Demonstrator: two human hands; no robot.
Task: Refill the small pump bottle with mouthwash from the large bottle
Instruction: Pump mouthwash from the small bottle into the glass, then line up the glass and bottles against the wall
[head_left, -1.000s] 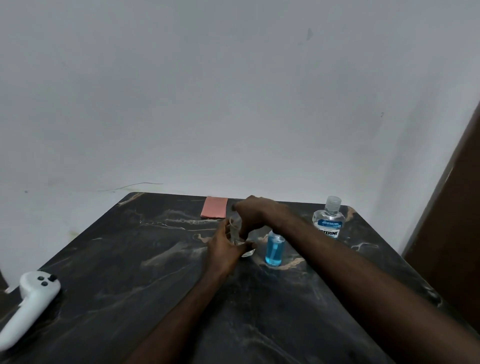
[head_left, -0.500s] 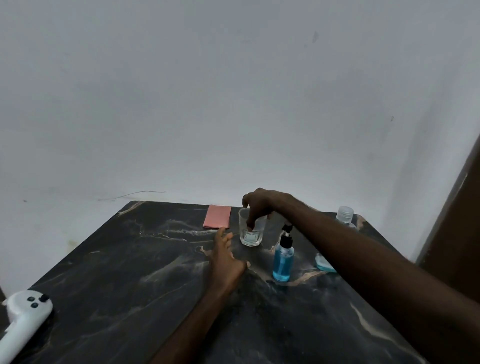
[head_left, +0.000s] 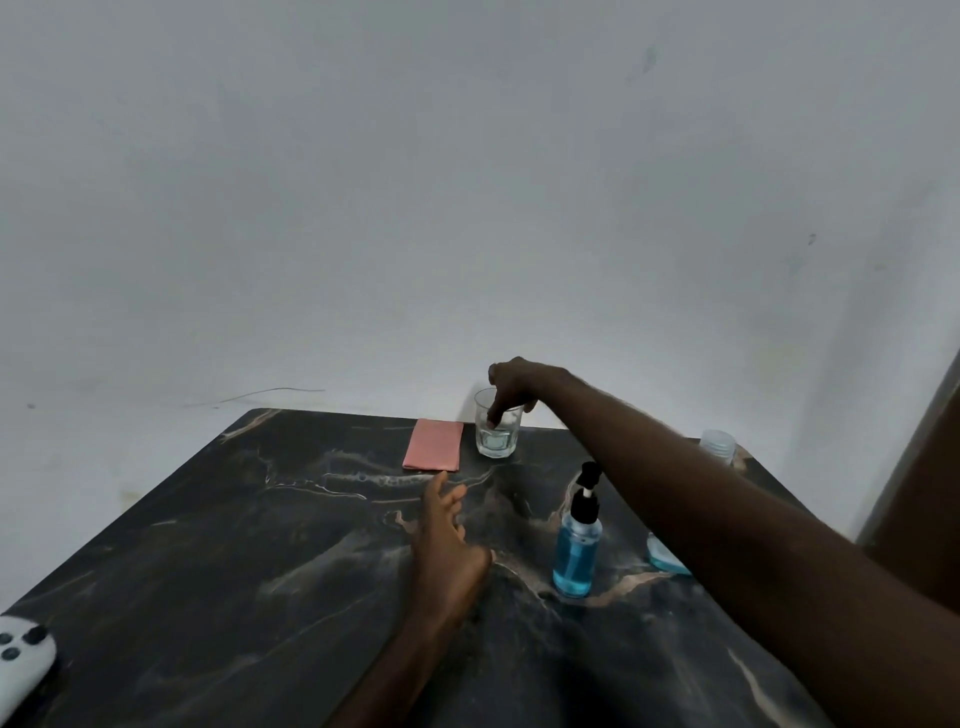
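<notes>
The small pump bottle (head_left: 576, 540) is seen upright on the table (head_left: 234, 545), right of centre. The large bottle (head_left: 717, 446) is largely hidden behind the right forearm, near the right edge. The right hand (head_left: 514, 384) is held over a glass (head_left: 497, 441) at the far edge, fingers dipped inside; a grip cannot be told. The left hand (head_left: 447, 545) is laid open mid-table, bare surface at its left.

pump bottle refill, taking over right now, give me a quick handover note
Left hand: open, resting on the table.
Right hand: grips the glass by its rim at the far edge, beside the pink cloth.
Pump bottle: upright, pump on, nearly full of blue liquid.
Large bottle: capped, mostly hidden behind the right forearm.
Refill looks done. Left: let go of the glass.
</notes>
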